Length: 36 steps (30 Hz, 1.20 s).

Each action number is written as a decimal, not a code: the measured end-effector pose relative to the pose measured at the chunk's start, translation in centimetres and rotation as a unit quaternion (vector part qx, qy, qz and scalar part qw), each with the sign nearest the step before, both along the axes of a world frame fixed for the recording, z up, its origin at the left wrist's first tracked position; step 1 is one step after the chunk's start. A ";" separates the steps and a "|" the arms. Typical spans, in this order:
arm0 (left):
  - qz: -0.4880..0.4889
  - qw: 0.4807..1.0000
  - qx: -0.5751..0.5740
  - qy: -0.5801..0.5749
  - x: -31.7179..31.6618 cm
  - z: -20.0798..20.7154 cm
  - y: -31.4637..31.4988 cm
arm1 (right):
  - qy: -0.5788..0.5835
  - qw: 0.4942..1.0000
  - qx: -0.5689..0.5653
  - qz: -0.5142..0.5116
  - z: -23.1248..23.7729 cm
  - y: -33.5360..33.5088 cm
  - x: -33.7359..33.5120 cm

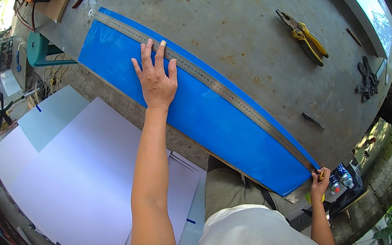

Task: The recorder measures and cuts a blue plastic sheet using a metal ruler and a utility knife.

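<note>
Blue sheet (205,116) flat on concrete bench (242,24), steel ruler (210,85) laid along its far long edge; left hand (156,80) spread open, pressing sheet w/ fingertips touching ruler approx. mid-length; right hand (320,184) closed on small yellow-handled cutter (321,174) at ruler's near end, blade not visible. Risk: only one hold-down point, so ruler may pivot under side load, giving a wandering cut. Fingertips beside ruler's edge exposed if cutter rides up over ruler; pliers (305,37) well apart from ruler, no interference.

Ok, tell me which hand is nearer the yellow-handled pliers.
Right. The right hand grips a yellow tool at the ruler's near end, below the yellow-handled pliers; the left hand presses the blue sheet, farther away.
</note>
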State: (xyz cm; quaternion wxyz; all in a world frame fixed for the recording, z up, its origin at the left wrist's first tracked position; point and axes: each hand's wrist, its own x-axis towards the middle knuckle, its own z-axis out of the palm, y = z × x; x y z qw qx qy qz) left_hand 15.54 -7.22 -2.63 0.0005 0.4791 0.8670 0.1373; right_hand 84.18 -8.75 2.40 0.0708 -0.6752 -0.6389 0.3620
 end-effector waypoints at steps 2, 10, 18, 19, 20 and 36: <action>0.002 1.000 0.003 -0.004 -0.1 -0.1 0.0 | 0.006 1.000 0.008 0.003 -0.1 0.0 0.0; 0.012 1.000 0.010 -0.018 -0.2 0.1 0.1 | 0.013 1.000 0.019 -0.004 0.1 0.0 -0.9; 0.008 1.000 -0.014 0.013 0.0 0.1 0.1 | 0.021 0.999 0.027 0.000 -0.1 -0.1 -0.7; 0.008 1.000 -0.014 0.012 0.0 0.1 0.2 | 0.021 0.999 0.026 0.000 -0.1 0.0 -0.6; 0.008 1.000 -0.012 0.016 -0.1 0.0 0.2 | 0.010 1.000 0.028 0.010 -0.1 0.0 -0.4; 0.004 1.000 -0.004 0.013 -0.2 -0.1 0.1 | 0.015 0.999 0.025 0.031 -0.4 -0.1 0.1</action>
